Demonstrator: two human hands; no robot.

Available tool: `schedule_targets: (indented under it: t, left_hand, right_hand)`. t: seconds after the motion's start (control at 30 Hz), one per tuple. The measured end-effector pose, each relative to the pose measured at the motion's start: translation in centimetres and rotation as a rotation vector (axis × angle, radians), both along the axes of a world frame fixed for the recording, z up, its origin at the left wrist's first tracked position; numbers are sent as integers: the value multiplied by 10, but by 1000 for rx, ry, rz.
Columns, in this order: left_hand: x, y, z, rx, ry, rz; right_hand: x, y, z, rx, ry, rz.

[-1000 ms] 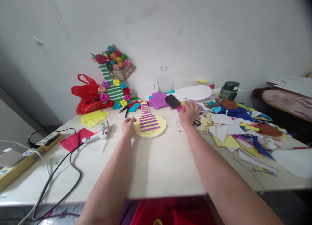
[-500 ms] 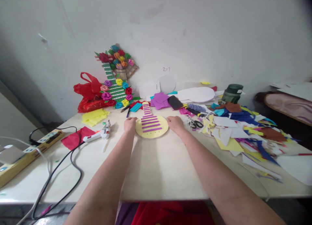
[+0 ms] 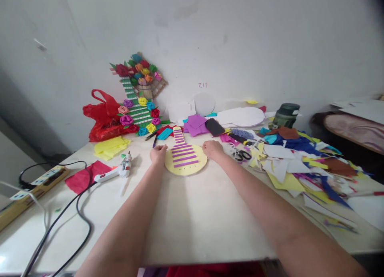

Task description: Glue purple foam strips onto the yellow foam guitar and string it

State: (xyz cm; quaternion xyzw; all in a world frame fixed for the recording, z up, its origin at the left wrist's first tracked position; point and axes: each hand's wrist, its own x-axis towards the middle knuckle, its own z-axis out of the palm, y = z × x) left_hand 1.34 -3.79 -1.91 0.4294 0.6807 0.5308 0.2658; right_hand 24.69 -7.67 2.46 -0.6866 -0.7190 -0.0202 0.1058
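Observation:
A yellow guitar-shaped cutout lies in the middle of the table, its neck pointing away from me. Purple strips cross its neck and round body, and a row of small dots runs below the lowest strip. My left hand is closed at the left edge of the body, with fingers pinched together. On the opposite edge, my right hand is also closed, its fingers curled against the rim. The fingertips are partly hidden, but both hands appear to grip the cutout.
Left of my arms lie a white glue gun, red paper and a power strip with cables. Paper flowers decorate a green guitar shape at the back. Scissors, paper scraps, a phone and a green jar are to the right.
The camera view has shifted slightly, so the table objects sit a little differently in the picture. Both hands stay at the sides of the cutout, with little visible change in their grip.

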Motion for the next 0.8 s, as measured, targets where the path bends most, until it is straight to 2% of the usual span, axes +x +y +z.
schedule_targets:
  t: [0.13, 0.23, 0.4, 0.53, 0.8]
  left_hand:
    - [-3, 3, -4, -17, 99, -16]
    - [-5, 9, -3, 2, 44, -20]
    - [-6, 16, 4, 37, -89, -49]
    - [-4, 19, 10, -21, -144, -113]
    - [-2, 23, 6, -70, 5, -96]
  right_hand:
    - [-2, 16, 1, -16, 56, 40]
    - [-7, 30, 1, -61, 141, 50]
    - [-21, 50, 1, -143, 212, 149]
    - [-37, 52, 3, -171, 219, 74]
    - [-54, 51, 2, -184, 228, -25]
